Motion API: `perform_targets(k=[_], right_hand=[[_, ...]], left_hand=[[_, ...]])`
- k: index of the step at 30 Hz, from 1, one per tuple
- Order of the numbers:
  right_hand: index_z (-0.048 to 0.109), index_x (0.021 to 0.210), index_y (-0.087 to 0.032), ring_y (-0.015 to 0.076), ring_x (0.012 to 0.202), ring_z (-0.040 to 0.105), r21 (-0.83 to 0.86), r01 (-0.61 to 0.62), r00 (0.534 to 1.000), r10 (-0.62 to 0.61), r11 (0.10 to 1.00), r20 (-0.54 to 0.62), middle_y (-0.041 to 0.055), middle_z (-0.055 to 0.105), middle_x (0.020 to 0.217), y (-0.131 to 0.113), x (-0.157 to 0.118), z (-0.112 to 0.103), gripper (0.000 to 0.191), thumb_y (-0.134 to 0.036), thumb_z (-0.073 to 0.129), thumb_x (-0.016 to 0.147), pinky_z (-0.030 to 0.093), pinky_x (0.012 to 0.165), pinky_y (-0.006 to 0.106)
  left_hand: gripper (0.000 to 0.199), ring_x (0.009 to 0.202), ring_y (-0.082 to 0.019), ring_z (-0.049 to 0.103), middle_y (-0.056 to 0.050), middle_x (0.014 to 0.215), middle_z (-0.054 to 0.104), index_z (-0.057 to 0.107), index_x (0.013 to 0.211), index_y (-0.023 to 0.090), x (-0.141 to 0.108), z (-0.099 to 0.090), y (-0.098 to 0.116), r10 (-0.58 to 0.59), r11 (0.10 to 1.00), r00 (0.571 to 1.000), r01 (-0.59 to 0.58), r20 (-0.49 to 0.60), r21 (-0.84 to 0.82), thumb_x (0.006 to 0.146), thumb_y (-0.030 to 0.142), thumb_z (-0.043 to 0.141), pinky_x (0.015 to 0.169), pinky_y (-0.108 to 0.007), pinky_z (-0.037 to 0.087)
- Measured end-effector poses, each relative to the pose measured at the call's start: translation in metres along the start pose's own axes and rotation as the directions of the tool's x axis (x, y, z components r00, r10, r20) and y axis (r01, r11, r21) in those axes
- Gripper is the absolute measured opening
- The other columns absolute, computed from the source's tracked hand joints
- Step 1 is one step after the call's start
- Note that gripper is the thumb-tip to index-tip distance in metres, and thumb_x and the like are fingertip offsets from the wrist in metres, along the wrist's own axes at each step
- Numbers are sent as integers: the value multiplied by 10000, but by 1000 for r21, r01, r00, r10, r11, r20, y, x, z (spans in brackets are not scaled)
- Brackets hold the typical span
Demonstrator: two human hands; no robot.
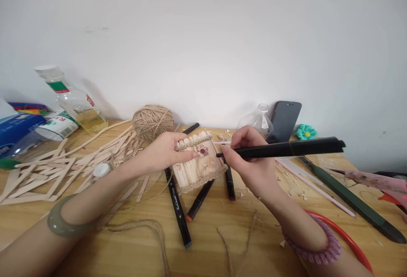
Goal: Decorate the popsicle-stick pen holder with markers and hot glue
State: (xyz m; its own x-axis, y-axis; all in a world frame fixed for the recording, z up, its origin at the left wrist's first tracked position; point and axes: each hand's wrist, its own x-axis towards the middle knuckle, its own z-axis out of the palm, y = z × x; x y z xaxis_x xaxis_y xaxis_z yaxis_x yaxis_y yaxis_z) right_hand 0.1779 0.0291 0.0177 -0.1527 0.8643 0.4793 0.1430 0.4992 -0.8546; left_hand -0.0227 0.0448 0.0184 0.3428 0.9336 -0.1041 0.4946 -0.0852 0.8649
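My left hand (170, 152) grips a small popsicle-stick box (187, 171) by its upper left side, thumb across the front. Twine trims its top and bottom edges, and a dark red flower is drawn on the sticks. Between the fingers of my right hand (251, 158) is a black marker (286, 148), its tip close to the box's right side; I cannot tell whether it touches. Beneath the box, more black markers (178, 209) lie on the wooden table (197, 256).
Loose popsicle sticks (41, 175) are heaped at left, near a glass bottle (79, 103) and a twine ball (153, 122). A phone (285, 120) leans on the wall beside a clear bottle (257, 118). At right lie a dark green cutter (352, 200) and a pink glue gun (375, 181).
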Motion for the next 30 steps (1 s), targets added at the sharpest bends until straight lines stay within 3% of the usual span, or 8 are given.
perform_targets(k=[13,30], right_hand=[[392,637,-221,89,483,379,-206,112,978,-70,972,198,-73,430,537,-4,-3,3,220,-190,563,772,291,454,222],[408,638,-214,82,475,391,-230,122,967,-63,966,246,-71,444,540,-6,-2,4,219,-221,566,789,312,462,213]], left_hand=[[347,571,-131,463,39,634,530,618,795,166,-2,1,2,5,1000,1000,-5,-15,10,721,502,665,530,-224,335],[373,602,-127,444,35,658,501,602,810,147,-1,0,-2,16,997,1000,-15,-17,69,755,515,630,538,-229,321]])
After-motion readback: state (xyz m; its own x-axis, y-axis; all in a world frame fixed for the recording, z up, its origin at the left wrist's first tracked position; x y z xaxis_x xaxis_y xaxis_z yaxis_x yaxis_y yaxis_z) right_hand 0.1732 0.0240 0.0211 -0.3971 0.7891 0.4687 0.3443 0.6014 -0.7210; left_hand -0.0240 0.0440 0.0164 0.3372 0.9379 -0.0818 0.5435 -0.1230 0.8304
